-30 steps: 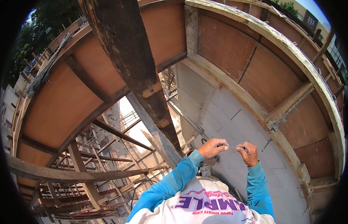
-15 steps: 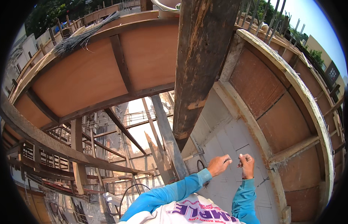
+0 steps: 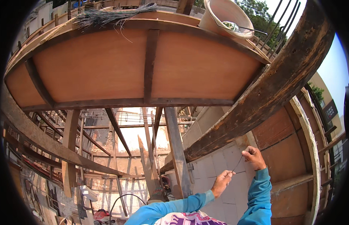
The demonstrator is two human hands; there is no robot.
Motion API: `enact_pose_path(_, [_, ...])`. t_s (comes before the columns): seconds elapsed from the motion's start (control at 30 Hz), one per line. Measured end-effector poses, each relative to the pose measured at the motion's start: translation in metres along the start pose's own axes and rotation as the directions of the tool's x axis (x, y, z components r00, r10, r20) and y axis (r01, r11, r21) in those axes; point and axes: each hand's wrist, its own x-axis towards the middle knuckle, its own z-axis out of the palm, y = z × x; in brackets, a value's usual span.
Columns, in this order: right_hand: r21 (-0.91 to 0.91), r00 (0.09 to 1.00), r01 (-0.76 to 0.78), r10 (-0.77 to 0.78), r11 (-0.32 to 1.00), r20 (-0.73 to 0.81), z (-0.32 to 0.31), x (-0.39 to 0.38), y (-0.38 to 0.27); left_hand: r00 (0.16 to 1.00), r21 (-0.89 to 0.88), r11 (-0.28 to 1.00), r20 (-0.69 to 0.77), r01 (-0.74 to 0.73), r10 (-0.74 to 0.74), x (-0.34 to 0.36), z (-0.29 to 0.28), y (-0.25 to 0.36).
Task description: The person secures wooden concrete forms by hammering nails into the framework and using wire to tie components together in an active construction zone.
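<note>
My left hand and my right hand, in blue sleeves, pinch a thin dark wire stretched diagonally between them, with the right hand higher. Both are closed on it over the drop beside a thick dark, weathered beam, with a pale block surface below. A grey upright plank stands left of my hands.
Plywood formwork panels cross ahead, topped by a bundle of wires and a pale bucket. More panels run along the right. A lattice of timbers lies below left, over a lower floor.
The view has swung left, bringing the bucket in and shifting the big beam rightward. My hands have drawn apart along the wire, my right hand rising above my left.
</note>
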Motion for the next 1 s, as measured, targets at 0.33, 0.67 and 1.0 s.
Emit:
enact_pose_path(0.33, [0.006,0.936,0.154,-0.144,0.988,-0.321,0.015,-0.010,0.019,0.958,-0.051,0.959,0.091,0.277,-0.272,0.001,-0.010,0.001])
enact_pose_path(0.67, [0.630,0.921,0.196,0.079,0.751,-0.381,0.021,-0.038,0.059,0.957,0.009,0.965,0.130,0.262,-0.261,-0.007,-0.002,-0.011])
enact_pose_path(1.0, [0.440,0.855,0.157,0.102,0.884,-0.509,0.065,-0.070,0.052,0.977,0.051,0.979,0.076,0.196,-0.200,-0.008,-0.004,-0.038])
